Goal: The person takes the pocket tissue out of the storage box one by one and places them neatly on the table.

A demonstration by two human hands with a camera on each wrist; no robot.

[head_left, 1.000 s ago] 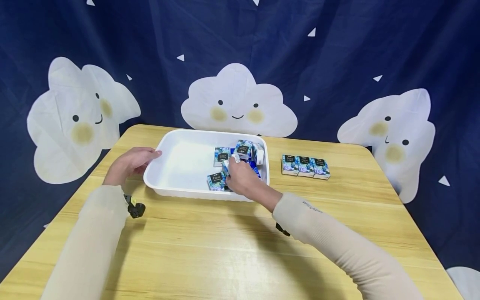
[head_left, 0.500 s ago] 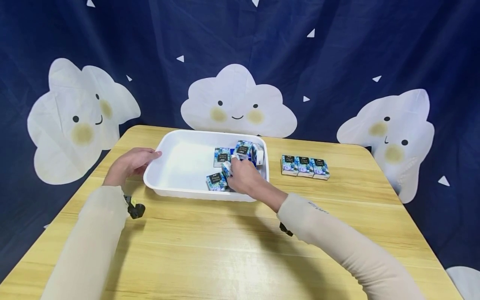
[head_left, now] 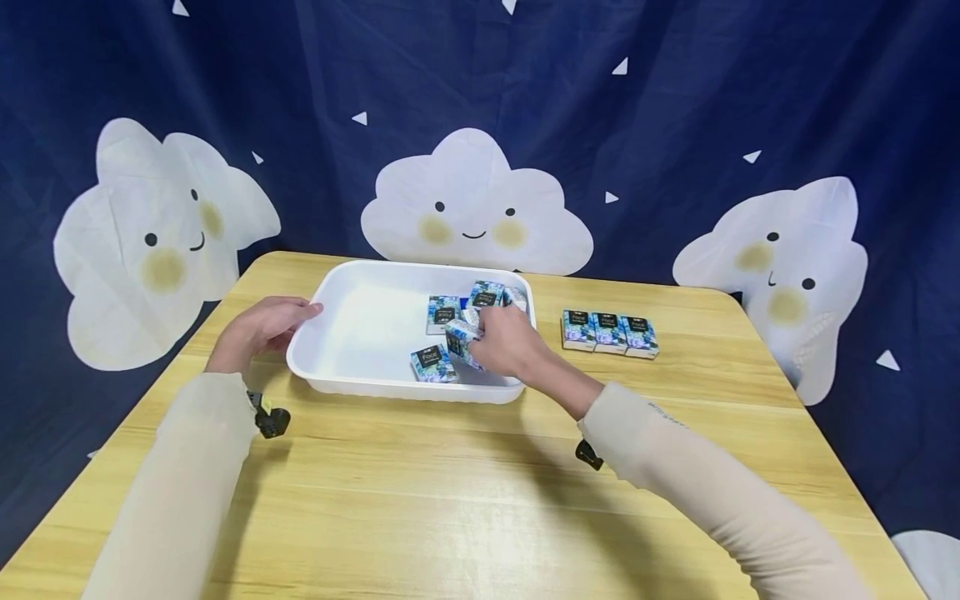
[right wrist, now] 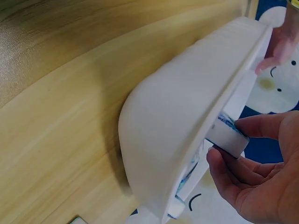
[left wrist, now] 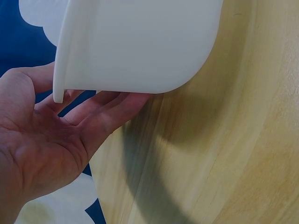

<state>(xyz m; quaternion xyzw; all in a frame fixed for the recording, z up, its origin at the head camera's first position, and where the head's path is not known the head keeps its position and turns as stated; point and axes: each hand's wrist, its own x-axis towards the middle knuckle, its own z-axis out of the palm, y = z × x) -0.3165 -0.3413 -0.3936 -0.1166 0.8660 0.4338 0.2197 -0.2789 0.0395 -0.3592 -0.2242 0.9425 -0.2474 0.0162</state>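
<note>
A white plastic bin [head_left: 360,358] stands on the table. My left hand [head_left: 272,321] grips its left end; in the left wrist view, the fingers [left wrist: 105,109] reach under the bin wall [left wrist: 140,46]. Inside the bin's right part, my right hand [head_left: 513,343] pinches a pocket tissue pack [head_left: 462,340] with a blue floral print. The right wrist view has this pack's white side [right wrist: 229,137] between thumb and fingertips, at the rim. Around it in the bin lie several similar packs, including one near the front wall [head_left: 433,365] and one behind it [head_left: 443,315].
Right of the bin, three matching tissue packs [head_left: 610,333] sit side by side in a row on the wooden table [head_left: 420,483]. A dark blue curtain [head_left: 645,125] with cloud faces hangs behind the table's far edge.
My right hand has shifted a little to the right in the bin, and the pinched tissue pack now shows more of its printed face. The left hand stays on the bin's end.
</note>
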